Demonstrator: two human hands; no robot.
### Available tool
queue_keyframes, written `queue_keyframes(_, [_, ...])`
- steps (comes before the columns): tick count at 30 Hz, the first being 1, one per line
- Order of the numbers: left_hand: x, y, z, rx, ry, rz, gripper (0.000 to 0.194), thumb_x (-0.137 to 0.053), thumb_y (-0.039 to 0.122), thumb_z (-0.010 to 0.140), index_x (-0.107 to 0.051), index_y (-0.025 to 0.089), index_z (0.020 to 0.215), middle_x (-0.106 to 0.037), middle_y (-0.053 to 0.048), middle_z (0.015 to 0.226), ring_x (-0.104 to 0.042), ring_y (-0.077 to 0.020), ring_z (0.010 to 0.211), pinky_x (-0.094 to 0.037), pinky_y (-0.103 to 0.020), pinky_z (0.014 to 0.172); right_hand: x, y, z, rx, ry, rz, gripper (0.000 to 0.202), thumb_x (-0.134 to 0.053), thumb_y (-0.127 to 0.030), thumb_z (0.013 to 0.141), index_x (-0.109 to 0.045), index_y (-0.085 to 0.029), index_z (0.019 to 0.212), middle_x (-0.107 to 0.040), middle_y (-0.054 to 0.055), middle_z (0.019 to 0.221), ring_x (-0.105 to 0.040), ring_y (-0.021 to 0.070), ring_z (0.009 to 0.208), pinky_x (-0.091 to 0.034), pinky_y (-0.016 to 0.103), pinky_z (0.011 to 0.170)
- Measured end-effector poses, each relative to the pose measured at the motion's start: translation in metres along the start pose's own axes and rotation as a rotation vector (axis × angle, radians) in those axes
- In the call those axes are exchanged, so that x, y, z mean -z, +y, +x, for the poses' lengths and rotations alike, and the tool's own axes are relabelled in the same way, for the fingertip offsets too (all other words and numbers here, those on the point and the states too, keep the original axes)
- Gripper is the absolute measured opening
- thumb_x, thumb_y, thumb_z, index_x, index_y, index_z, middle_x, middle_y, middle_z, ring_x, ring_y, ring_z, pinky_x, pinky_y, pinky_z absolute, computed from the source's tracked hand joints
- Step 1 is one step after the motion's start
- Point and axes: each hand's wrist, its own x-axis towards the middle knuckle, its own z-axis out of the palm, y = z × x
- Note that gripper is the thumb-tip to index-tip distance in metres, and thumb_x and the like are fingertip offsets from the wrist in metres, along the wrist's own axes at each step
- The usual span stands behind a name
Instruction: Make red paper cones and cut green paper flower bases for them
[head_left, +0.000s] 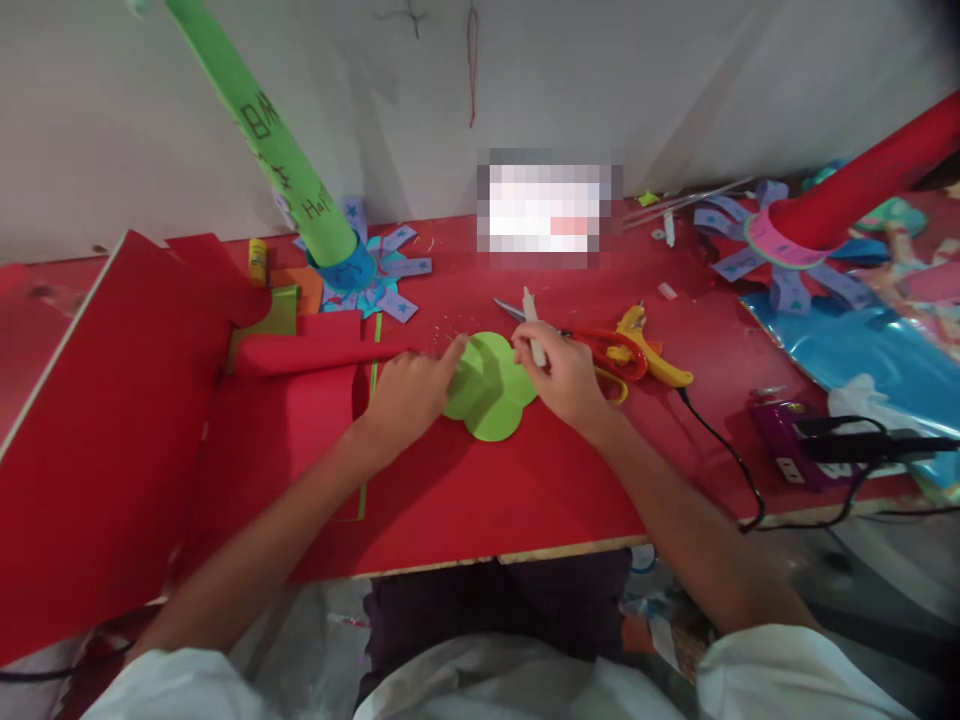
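A light green paper cutout point(491, 400) with rounded lobes, like a flower, lies on the red tabletop. My left hand point(412, 390) rests over its left edge, fingers bent and pressing it; some fingertips are hidden. In my right hand point(566, 375), closed at the cutout's upper right, is a slim white pen-like stick point(530, 305) pointing up and away from me; its lower end is partly covered by the fingers. Just beyond that hand lie red-handled scissors point(622, 355), blades toward the left.
A yellow glue gun point(652, 355) with a black cord sits right of the scissors. Green point(300, 190) and red point(862, 190) paper tubes stand behind on strip-fringed bases. Folded red card point(97, 430) stands at left; a purple box point(787, 440) is at right. A glue stick point(257, 260) stands back left.
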Motion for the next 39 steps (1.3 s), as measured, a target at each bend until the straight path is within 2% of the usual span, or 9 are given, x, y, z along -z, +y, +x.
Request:
queue_keyframes(5, [-0.019,-0.010,-0.018,0.185,0.021,-0.334,0.054,-0.052,0.015,0.102,-0.064,0.025,0.153,-0.083,-0.006,0.093,-0.080,-0.0277,0.088,-0.053,-0.035,0.073,-0.008,-0.005,-0.005,0.155,-0.226,-0.402,0.017,-0.062,-0.032,0.110,-0.069,-0.020,0.121,-0.078,0.012,0.105,-0.072,0.0302,0.099,-0.049,0.038,0.077])
queue_keyframes(11, [-0.029,-0.016,-0.020,-0.106,0.198,-0.233,0.025,-0.059,0.032,0.107,-0.082,0.022,0.111,-0.080,-0.012,0.103,-0.075,-0.0324,0.103,-0.057,-0.045,0.088,-0.008,-0.003,-0.004,0.215,-0.411,-0.426,0.025,-0.068,-0.034,0.107,-0.068,-0.020,0.128,-0.077,0.014,0.116,-0.068,0.0332,0.109,-0.050,0.042,0.089])
queue_keyframes(13, [-0.035,-0.020,-0.012,-0.217,0.280,-0.243,0.024,-0.067,0.037,0.105,-0.080,0.020,0.114,-0.078,-0.015,0.121,-0.070,-0.0361,0.121,-0.056,-0.052,0.104,-0.008,0.003,-0.003,0.205,-0.410,-0.377,0.023,-0.066,-0.031,0.108,-0.068,-0.021,0.129,-0.078,0.014,0.115,-0.068,0.0327,0.112,-0.051,0.042,0.092])
queue_keyframes(17, [-0.051,-0.028,0.003,-0.327,0.297,-0.378,0.056,-0.078,0.045,0.098,-0.067,0.018,0.146,-0.066,-0.016,0.155,-0.057,-0.0370,0.149,-0.038,-0.059,0.132,-0.006,0.007,-0.001,0.127,-0.281,-0.177,0.021,-0.052,-0.025,0.112,-0.073,-0.024,0.113,-0.079,0.011,0.102,-0.073,0.0289,0.104,-0.054,0.041,0.091])
queue_keyframes(24, [-0.066,-0.035,0.004,-0.308,0.315,-0.580,0.044,-0.072,0.051,0.102,-0.069,0.023,0.136,-0.068,-0.011,0.158,-0.058,-0.0315,0.152,-0.030,-0.061,0.137,-0.002,-0.004,0.004,-0.238,0.045,0.591,0.043,-0.061,-0.063,0.108,-0.078,-0.025,0.115,-0.075,0.002,0.076,-0.067,0.0173,0.064,-0.055,0.033,0.063])
queue_keyframes(28, [-0.069,-0.038,0.006,-0.275,0.305,-0.615,0.043,-0.074,0.041,0.101,-0.068,0.023,0.139,-0.068,-0.009,0.158,-0.057,-0.0310,0.154,-0.031,-0.061,0.137,-0.008,-0.007,0.006,-0.258,0.093,0.713,0.038,-0.074,-0.062,0.100,-0.080,-0.025,0.099,-0.072,0.001,0.073,-0.064,0.0156,0.060,-0.053,0.031,0.057])
queue_keyframes(32, [-0.069,-0.038,0.006,-0.270,0.298,-0.622,0.050,-0.077,0.044,0.098,-0.066,0.023,0.143,-0.064,-0.010,0.162,-0.052,-0.0319,0.158,-0.030,-0.062,0.137,-0.012,-0.010,0.003,-0.221,0.039,0.629,0.039,-0.077,-0.061,0.097,-0.077,-0.024,0.084,-0.061,-0.002,0.061,-0.055,0.0134,0.054,-0.051,0.031,0.057])
queue_keyframes(36, [-0.068,-0.038,0.005,-0.273,0.288,-0.616,0.054,-0.077,0.053,0.098,-0.067,0.024,0.142,-0.063,-0.011,0.163,-0.051,-0.0339,0.158,-0.031,-0.064,0.136,-0.013,-0.008,0.002,-0.229,-0.191,0.656,0.036,-0.072,-0.058,0.100,-0.081,-0.023,0.100,-0.073,0.003,0.078,-0.062,0.0143,0.063,-0.047,0.028,0.056])
queue_keyframes(39, [-0.067,-0.038,0.004,-0.270,0.303,-0.608,0.056,-0.076,0.059,0.097,-0.067,0.024,0.140,-0.060,-0.012,0.165,-0.051,-0.0357,0.158,-0.031,-0.064,0.136,-0.015,-0.004,0.002,-0.171,-0.228,0.628,0.030,-0.072,-0.050,0.100,-0.082,-0.022,0.097,-0.076,0.005,0.088,-0.061,0.0139,0.067,-0.046,0.028,0.059])
